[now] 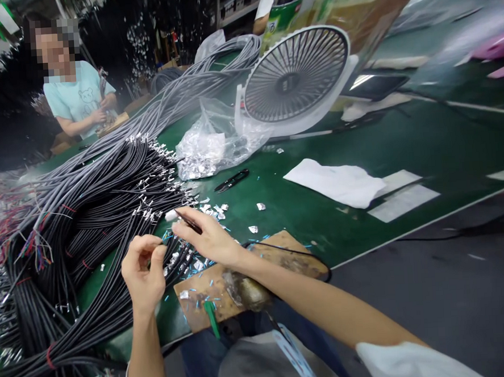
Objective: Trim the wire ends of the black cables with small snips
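My left hand (143, 269) is closed in a pinch, thumb against forefinger. A short dark piece that looks like the end of a black cable shows at its fingertips. My right hand (214, 239), just to the right, is closed round dark slim tweezers (189, 221). By the tips of its fingers is a small white piece (171, 215); whether it is held or lies behind cannot be told. Beneath and left of both hands spreads a large bundle of black cables (119, 185) with silvery-white ends. Foil scraps (253, 229) and bits of blue tubing lie around.
Black snips (232, 180) lie beyond my hands, near a plastic bag (206, 146) of foil pieces. A white fan (296, 80) stands behind. White paper (332, 181) is at right. A stained wooden board (199, 297) lies at the table's near edge. Across the table sits another person (78, 99).
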Demonstrator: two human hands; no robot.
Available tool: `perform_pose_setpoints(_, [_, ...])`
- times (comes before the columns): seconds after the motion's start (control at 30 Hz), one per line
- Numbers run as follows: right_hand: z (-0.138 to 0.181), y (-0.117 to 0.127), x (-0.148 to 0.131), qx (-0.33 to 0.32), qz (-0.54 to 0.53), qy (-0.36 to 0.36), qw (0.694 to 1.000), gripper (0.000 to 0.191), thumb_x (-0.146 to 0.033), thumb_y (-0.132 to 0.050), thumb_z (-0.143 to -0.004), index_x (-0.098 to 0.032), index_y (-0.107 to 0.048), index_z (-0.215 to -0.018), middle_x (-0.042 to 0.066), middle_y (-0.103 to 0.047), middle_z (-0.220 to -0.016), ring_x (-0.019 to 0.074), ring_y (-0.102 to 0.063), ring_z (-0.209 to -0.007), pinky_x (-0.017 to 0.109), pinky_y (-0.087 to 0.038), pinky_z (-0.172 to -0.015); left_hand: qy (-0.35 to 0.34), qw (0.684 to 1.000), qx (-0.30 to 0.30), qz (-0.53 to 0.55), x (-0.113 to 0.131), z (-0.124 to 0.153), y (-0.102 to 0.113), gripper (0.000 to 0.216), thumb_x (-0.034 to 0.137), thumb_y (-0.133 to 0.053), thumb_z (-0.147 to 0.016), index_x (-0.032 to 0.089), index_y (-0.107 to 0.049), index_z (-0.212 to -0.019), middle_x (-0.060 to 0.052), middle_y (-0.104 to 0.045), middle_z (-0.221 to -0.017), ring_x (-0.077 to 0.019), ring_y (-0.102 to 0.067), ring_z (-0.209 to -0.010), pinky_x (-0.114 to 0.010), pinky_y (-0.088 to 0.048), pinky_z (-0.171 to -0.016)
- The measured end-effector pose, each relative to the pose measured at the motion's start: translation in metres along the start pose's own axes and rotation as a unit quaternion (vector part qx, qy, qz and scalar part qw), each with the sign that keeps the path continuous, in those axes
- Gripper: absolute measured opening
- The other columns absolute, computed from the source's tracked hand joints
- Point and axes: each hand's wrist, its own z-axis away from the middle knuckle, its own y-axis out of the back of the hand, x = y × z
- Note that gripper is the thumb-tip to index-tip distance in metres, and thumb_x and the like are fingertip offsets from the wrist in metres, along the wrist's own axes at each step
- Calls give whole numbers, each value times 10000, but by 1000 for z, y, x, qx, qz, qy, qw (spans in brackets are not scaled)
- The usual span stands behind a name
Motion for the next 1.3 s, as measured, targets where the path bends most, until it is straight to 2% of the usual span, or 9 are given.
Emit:
perform_pose_setpoints(0.1, [3,1,2,18,71,46,996,299,-374,-459,-883,-166,-578,-1063,8,-575,-763,123,-499,-650,262,-397,-623,33,999,18,-17,2,1,2,135,232,-648,-788,205,-657,-920,34,-564,-662,-75,-527,-576,-172,-437,-550])
perform_pose_setpoints(0.2, [5,1,3,2,91,99,991,233,-308,-493,-884,-160,-634,-995,54,-628,-879,149,-551,-770,285,-429,-699,49,998,21,-15,2,2,4,90,257,-640,-793,192,-673,-845,10,-605,-714,-81,-548,-593,-178,-450,-549])
perform_pose_setpoints(0.43, [7,2,-1,-37,60,145,987,210,-258,-536,-869,-132,-699,-907,24,-607,-691,123,-528,-641,250,-414,-595,54,998,18,-7,3,2,4,88,253,-648,-783,186,-680,-831,1,-618,-724,-86,-564,-604,-177,-457,-537])
perform_pose_setpoints(1.07, [7,5,-3,-40,66,119,990,224,-256,-542,-843,-124,-722,-826,18,-599,-641,106,-511,-593,237,-383,-547,21,998,13,-56,5,1,4,65,238,-653,-784,198,-693,-816,10,-629,-693,-90,-574,-614,-187,-466,-550])
perform_pose_setpoints(1.3, [6,5,-2,-60,22,91,994,244,-269,-542,-831,-108,-725,-829,39,-618,-674,117,-529,-624,243,-408,-576,-8,996,26,-81,10,1,0,62,189,-649,-789,204,-695,-827,14,-622,-691,-93,-560,-625,-203,-465,-573])
